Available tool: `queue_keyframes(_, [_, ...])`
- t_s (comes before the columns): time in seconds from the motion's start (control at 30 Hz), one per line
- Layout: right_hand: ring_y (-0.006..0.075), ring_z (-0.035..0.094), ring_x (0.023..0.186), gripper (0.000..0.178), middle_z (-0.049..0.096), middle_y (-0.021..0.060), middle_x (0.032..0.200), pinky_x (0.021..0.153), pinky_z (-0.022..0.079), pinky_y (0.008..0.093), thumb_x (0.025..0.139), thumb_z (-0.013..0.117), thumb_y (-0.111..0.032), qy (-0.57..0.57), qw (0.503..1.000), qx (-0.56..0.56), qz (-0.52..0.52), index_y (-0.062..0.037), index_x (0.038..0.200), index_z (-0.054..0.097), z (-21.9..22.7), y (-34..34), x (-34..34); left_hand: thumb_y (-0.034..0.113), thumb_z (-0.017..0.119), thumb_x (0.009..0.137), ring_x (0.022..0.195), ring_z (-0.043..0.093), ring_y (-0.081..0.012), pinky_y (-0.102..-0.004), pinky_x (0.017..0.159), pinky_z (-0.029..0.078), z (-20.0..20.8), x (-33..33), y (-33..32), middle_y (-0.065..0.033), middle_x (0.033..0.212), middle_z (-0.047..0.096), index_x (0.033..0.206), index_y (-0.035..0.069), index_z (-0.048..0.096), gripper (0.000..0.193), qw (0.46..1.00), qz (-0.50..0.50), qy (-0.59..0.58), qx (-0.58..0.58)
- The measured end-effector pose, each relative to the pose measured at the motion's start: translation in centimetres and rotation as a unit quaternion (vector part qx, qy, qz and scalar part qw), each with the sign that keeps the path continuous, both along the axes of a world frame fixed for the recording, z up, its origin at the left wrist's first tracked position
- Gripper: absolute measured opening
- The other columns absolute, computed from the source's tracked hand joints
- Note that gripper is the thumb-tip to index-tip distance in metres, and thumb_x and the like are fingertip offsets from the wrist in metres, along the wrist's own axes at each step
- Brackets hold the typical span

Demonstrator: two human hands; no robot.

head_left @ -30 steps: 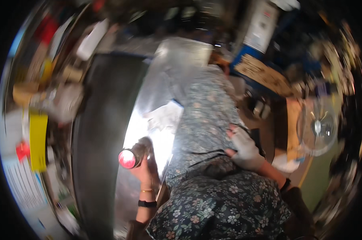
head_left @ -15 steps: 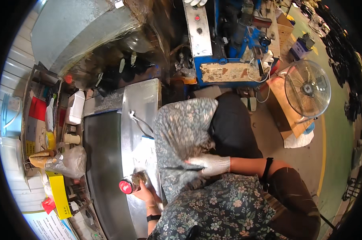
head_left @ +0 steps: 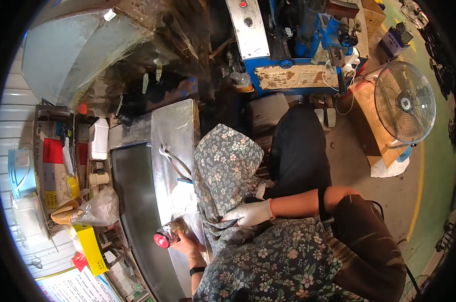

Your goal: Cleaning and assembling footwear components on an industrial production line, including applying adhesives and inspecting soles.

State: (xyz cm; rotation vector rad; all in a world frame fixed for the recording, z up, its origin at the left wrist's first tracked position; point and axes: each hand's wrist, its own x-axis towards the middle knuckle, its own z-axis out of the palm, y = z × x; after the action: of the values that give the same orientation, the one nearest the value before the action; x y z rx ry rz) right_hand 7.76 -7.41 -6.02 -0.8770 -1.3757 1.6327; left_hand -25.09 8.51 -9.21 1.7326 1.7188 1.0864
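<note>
My bare left hand [head_left: 186, 243] is wrapped round a clear jar with a red lid [head_left: 162, 239], tilted on its side over the metal bench top [head_left: 175, 118]. The jar's contents are hard to make out. On my right hand [head_left: 250, 213] is a whitish knit glove. Its fingers are closed on a fold of the dark floral apron [head_left: 228, 156] spread over my lap. Further along the bench lies a metal hand tool with two curved arms [head_left: 175, 162], beside a small blue-edged item.
Left of the bench runs a dark flat belt [head_left: 137, 186]. Beyond it, shelving holds a white bottle [head_left: 100, 138], a yellow box [head_left: 88, 249] and a plastic bag [head_left: 101, 207]. Ahead stands a blue machine [head_left: 296, 75]. At right, a fan [head_left: 405, 103] stands by a cardboard box [head_left: 371, 118].
The apron fabric, blurred by motion before, now lies still and spread. My gloved right hand has shifted slightly left and down. My left hand still holds the jar. The whole view has shifted somewhat.
</note>
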Motion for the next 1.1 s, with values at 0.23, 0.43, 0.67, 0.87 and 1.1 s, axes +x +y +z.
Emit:
queue_keyframes(0.23, [0.0237,0.057,0.119,0.046,0.061,0.0188,0.131,0.1,0.043,0.0332,0.094,0.058,-0.012,-0.015,1.0,-0.017,-0.001,0.0039,0.137,0.051,-0.9,0.5,-1.5,0.021,0.077,0.082,0.107,0.063,-0.0306,-0.042,0.098,0.047,-0.9,-1.7,0.3,-0.0193,0.119,0.064,0.121,-0.006,0.058,0.052,1.0,0.029,0.007,0.006])
queue_keyframes(0.43, [0.0244,0.052,0.128,0.055,0.055,0.02,0.139,0.108,0.038,0.0318,0.093,0.062,-0.02,-0.072,0.993,-0.086,-0.041,0.0062,0.139,0.048,-1.0,0.1,-1.5,0.02,0.076,0.084,0.096,0.066,-0.0273,-0.0395,0.091,0.049,0.0,-0.2,0.5,-0.0174,0.109,0.069,0.111,-0.006,0.066,0.039,0.999,0.033,0.012,0.024])
queue_keyframes(0.67, [0.0195,0.054,0.122,0.052,0.059,0.0154,0.133,0.104,0.041,0.0296,0.094,0.066,-0.02,-0.056,0.978,-0.174,-0.098,0.006,0.137,0.051,-3.1,-0.2,-2.9,0.018,0.083,0.076,0.095,0.069,-0.0245,-0.0369,0.087,0.052,0.5,-1.8,0.6,-0.0132,0.104,0.072,0.109,0.0,0.067,0.041,0.989,0.027,-0.135,-0.05])
queue_keyframes(0.87, [0.0188,0.055,0.118,0.044,0.062,0.012,0.129,0.103,0.04,0.0283,0.095,0.063,-0.013,-0.114,0.966,-0.188,-0.139,0.0077,0.133,0.053,1.5,0.0,-2.7,0.038,0.088,0.067,0.106,0.066,-0.0304,-0.0406,0.091,0.052,1.0,-1.9,0.3,-0.0162,0.113,0.069,0.125,0.003,0.056,0.075,0.994,0.07,-0.048,-0.073])
queue_keyframes(1.1, [0.0246,0.055,0.123,0.054,0.061,0.0193,0.131,0.105,0.039,0.0316,0.09,0.069,-0.023,-0.206,0.952,-0.148,-0.172,0.0103,0.131,0.055,-1.2,-0.1,-1.7,0.032,0.087,0.065,0.109,0.063,-0.0347,-0.0433,0.094,0.05,4.7,-0.8,-0.3,-0.0171,0.115,0.066,0.126,0.005,0.053,0.075,0.996,0.057,-0.06,-0.022])
